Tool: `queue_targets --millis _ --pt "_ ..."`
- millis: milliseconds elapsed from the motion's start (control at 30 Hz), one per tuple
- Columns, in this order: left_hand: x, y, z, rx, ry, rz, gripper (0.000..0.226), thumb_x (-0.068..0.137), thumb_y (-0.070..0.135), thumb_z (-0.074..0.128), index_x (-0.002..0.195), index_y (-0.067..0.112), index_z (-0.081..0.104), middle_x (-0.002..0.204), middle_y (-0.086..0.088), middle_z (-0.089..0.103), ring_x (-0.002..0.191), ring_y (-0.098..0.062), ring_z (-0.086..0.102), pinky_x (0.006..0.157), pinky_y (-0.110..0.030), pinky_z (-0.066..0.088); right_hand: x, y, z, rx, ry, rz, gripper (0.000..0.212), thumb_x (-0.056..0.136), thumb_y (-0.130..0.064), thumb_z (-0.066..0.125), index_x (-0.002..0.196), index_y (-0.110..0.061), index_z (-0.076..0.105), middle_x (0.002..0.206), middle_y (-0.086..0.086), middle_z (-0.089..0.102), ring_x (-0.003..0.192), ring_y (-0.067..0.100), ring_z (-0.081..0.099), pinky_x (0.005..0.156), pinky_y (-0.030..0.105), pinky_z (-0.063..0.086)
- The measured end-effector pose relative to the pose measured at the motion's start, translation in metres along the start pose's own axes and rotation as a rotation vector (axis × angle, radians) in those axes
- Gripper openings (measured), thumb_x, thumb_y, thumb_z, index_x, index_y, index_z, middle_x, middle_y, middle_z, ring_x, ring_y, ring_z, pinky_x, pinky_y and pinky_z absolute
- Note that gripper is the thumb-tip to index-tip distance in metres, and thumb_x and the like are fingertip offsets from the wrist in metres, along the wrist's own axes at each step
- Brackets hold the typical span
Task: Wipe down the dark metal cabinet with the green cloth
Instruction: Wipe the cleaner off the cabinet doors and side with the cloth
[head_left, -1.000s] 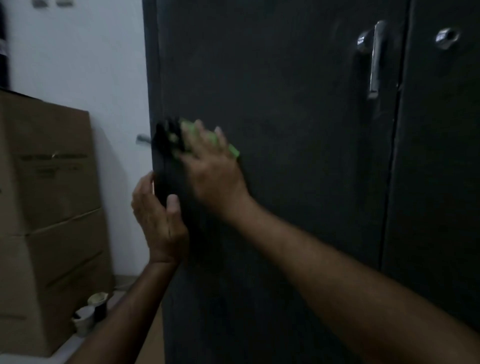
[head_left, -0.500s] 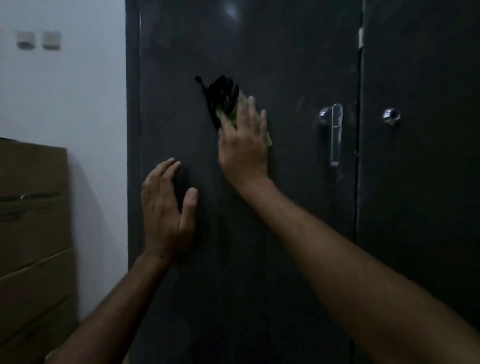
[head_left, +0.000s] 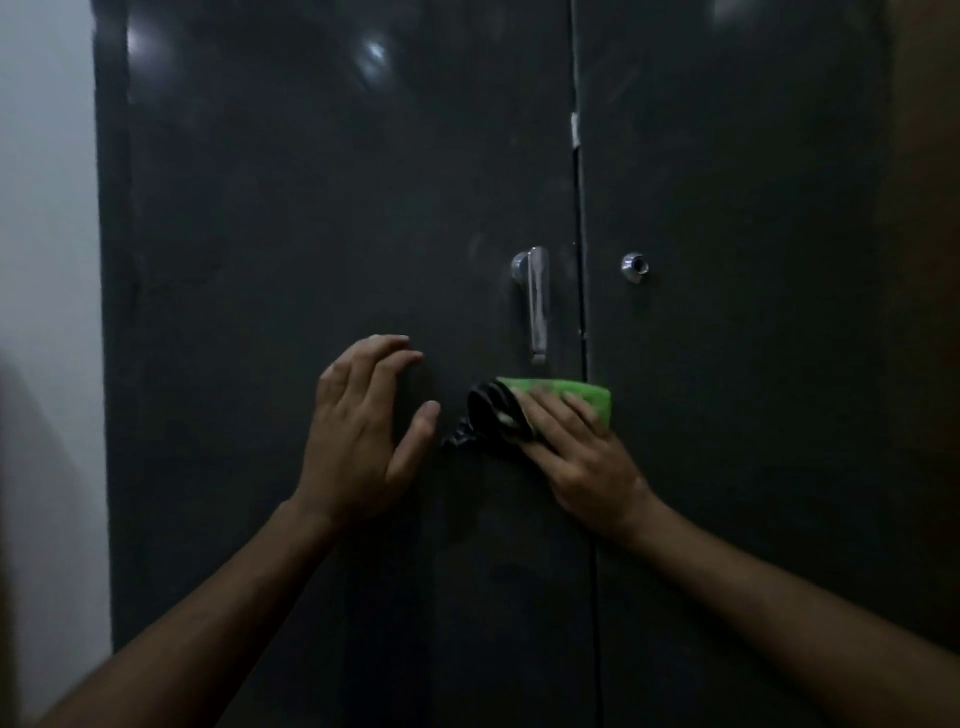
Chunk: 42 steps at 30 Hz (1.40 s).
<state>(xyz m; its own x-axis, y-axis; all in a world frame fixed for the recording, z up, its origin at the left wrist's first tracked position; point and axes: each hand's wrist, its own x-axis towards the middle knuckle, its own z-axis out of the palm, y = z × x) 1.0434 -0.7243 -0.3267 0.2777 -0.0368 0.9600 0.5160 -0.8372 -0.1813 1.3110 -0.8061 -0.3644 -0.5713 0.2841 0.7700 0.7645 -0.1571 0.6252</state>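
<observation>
Two bare forearms reach up from the bottom edge toward the dark grey metal cabinet (head_left: 311, 208), which fills nearly the whole view with its two tall doors.

The left hand (head_left: 363, 431) lies flat against the left door, below and to the left of the chrome lever handle (head_left: 536, 304). Its fingers (head_left: 384, 358) are straight and released, slightly spread, the thumb standing out to the right; it holds nothing.

The right hand (head_left: 576, 452) sits just beneath that handle, straddling the thin vertical seam (head_left: 579, 208) between the two doors. It presses the folded bright green cloth (head_left: 566, 392) against the metal, the fingers laid fairly straight over it rather than clenched. The green edge of the cloth shows above and to the right of the fingertips, just below the handle's lower end. A dark, crumpled part of the cloth (head_left: 485, 421) bunches out to the left of the hand, between the two hands.

To the right of the handle, across the seam on the right door, sits a small round chrome lock (head_left: 635, 266). Higher up the seam from the handle there is a small pale mark (head_left: 574, 130). Soft light glare shows on the top of the left door.

Far left of the handle, beyond the cabinet's edge, stands a plain white wall (head_left: 47, 260).
</observation>
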Motion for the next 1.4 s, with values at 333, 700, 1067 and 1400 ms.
queue_targets --millis 333,700,1067,1400 --pt "0.104 0.072 0.048 0.067 -0.074 0.189 0.062 0.107 0.036 0.043 0.161 0.008 0.03 0.171 -0.011 0.024 0.16 -0.026 0.013 0.131 -0.044 0.01 0.09 0.067 -0.008 0.031 0.099 0.619 0.037 0.094 -0.024 0.055 0.131 -0.021 0.063 0.156 0.01 0.043 0.124 0.038 0.047 0.096 0.047 0.038" --pt "0.132 0.075 0.074 0.021 0.017 0.119 0.069 0.106 0.038 0.043 0.163 0.007 0.021 0.161 -0.015 0.04 0.151 -0.03 0.034 0.126 -0.042 0.025 0.065 0.09 -0.013 -0.013 0.146 0.536 0.038 0.1 -0.025 0.054 0.137 -0.022 0.06 0.148 0.019 0.048 0.114 0.039 0.052 0.09 0.048 0.045" --pt "0.128 0.048 0.076 0.175 -0.036 0.476 0.049 0.106 0.027 0.048 0.145 -0.002 0.055 0.153 -0.023 0.05 0.154 -0.039 0.03 0.127 -0.053 0.024 0.224 0.184 -0.051 0.369 -0.269 -0.152 0.027 0.094 -0.032 0.067 0.12 -0.034 0.073 0.151 0.0 0.042 0.124 0.022 0.041 0.102 0.046 0.041" --pt "0.165 0.039 0.056 0.149 -0.341 0.821 0.028 0.093 0.037 0.065 0.095 0.014 0.08 0.114 -0.007 0.076 0.121 -0.03 0.066 0.122 -0.045 0.029 0.252 0.192 -0.053 0.311 -0.557 -0.523 0.02 0.091 -0.041 0.056 0.096 -0.042 0.074 0.137 -0.006 0.045 0.116 0.022 0.04 0.091 0.04 0.04"
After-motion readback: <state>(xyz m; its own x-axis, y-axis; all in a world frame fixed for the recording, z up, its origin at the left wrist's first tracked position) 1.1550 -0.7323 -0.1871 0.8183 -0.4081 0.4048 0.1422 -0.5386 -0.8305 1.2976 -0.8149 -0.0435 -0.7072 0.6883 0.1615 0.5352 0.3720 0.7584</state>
